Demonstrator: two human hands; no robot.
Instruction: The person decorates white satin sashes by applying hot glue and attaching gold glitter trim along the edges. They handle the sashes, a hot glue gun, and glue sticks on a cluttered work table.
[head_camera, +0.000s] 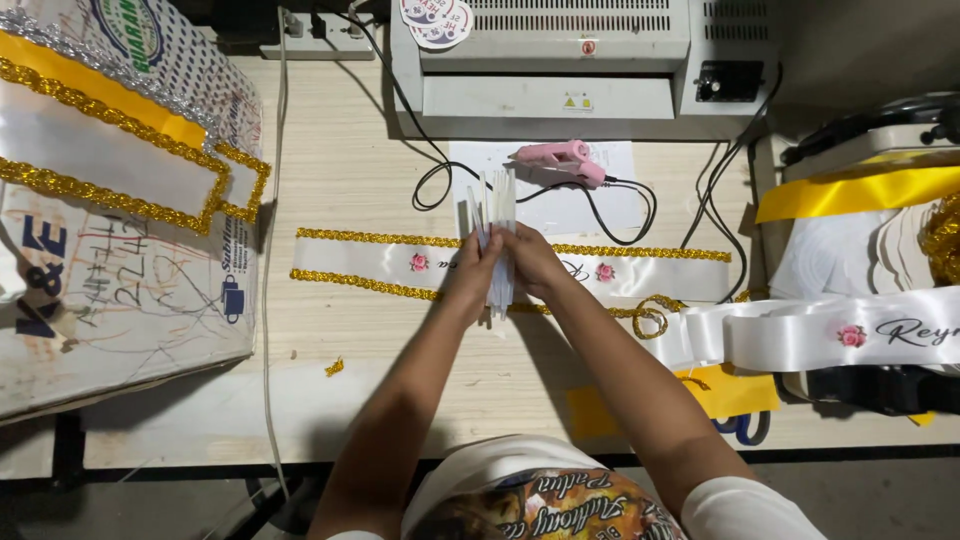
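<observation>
My left hand (473, 272) and my right hand (535, 262) both grip a bundle of pale translucent glue sticks (497, 222), held upright above the wooden table. Under my hands lies a white satin sash (360, 262) edged with gold glitter trim and printed with small pink roses. It runs from left of centre to the right, where it piles into loose white loops (800, 335). A pink glue gun (560, 160) rests on a sheet of white paper just beyond my hands, its black cord curling around it.
A grey laminating machine (560, 60) stands at the back. A large box with gold-trimmed sash pieces (110, 180) fills the left. Yellow ribbon (860, 190) and another machine sit at the right. A scrap of gold trim (334, 367) lies near the front, and yellow paper (730, 395) under the ribbon.
</observation>
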